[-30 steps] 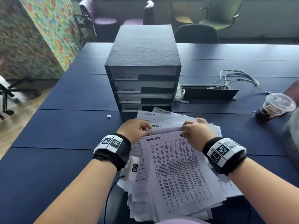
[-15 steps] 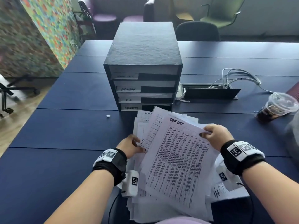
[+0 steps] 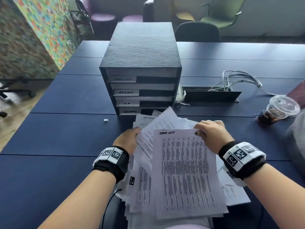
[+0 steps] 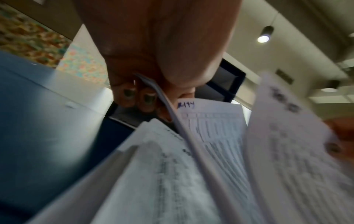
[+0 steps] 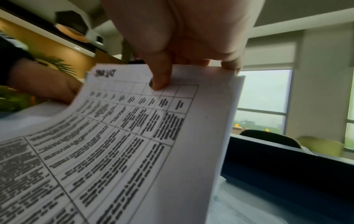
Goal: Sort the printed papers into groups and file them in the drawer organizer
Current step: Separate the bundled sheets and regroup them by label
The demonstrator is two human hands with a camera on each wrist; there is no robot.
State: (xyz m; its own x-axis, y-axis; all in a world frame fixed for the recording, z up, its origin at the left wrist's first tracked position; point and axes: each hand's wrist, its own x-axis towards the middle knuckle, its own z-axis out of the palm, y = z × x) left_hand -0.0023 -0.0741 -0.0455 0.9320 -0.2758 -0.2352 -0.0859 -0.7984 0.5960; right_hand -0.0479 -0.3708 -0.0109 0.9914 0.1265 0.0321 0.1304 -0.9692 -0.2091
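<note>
Item: sorting step, sheet-by-sheet. I am pinching the top edge of a "TASK LIST" sheet (image 3: 184, 171) with my right hand (image 3: 210, 135), thumb (image 5: 160, 78) on the printed face and fingers behind, lifting it off the loose paper pile (image 3: 145, 187) lying at 6 o'clock of the drawer organizer (image 3: 140, 66). My left hand (image 3: 127, 140) is gripping a thin sheaf (image 4: 191, 148) at the pile's 9 o'clock side, fingers curled round its edge.

To do this well, I judge: reading each handwritten heading before parting sheets, keeping like headings together in one hand, squaring the edges before feeding a group into its matching labelled slot. Risk, as I judge it: single sheets slipping from the fanned pile toward the table (image 3: 57, 133) edge.

Counts:
- Organizer: one, with four labelled tiers; the labels looking like TASK LIST, ADMIN, H.R, SECURITY.
- Sheets: too many and overlapped to count.
- Hands working: two.
- Iced drink cup (image 3: 279, 111): one, at 3 o'clock, well apart from the papers.
- Cable bundle (image 3: 237, 81): one, at 2 o'clock.
</note>
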